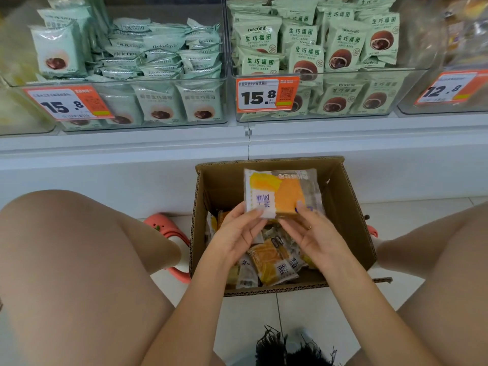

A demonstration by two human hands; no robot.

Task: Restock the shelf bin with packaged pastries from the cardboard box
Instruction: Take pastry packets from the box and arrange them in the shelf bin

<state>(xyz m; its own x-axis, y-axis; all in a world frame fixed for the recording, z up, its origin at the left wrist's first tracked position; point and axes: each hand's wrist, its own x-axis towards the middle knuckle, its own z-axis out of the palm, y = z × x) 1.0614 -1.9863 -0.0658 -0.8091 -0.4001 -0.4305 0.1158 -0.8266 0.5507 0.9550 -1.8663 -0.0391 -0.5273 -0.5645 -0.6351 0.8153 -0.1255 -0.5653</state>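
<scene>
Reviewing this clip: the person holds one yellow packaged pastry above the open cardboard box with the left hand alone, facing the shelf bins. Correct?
Not quite. The head view shows both hands on the packaged pastry: the left hand pinches its lower left corner and the right hand its lower right. It is above the open cardboard box.

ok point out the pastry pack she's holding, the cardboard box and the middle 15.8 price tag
pastry pack [281, 192], head view, on the orange cake face of the wrapper
cardboard box [348, 215], head view, on the bare inner right wall
middle 15.8 price tag [260, 97], head view, on the printed digits
</scene>
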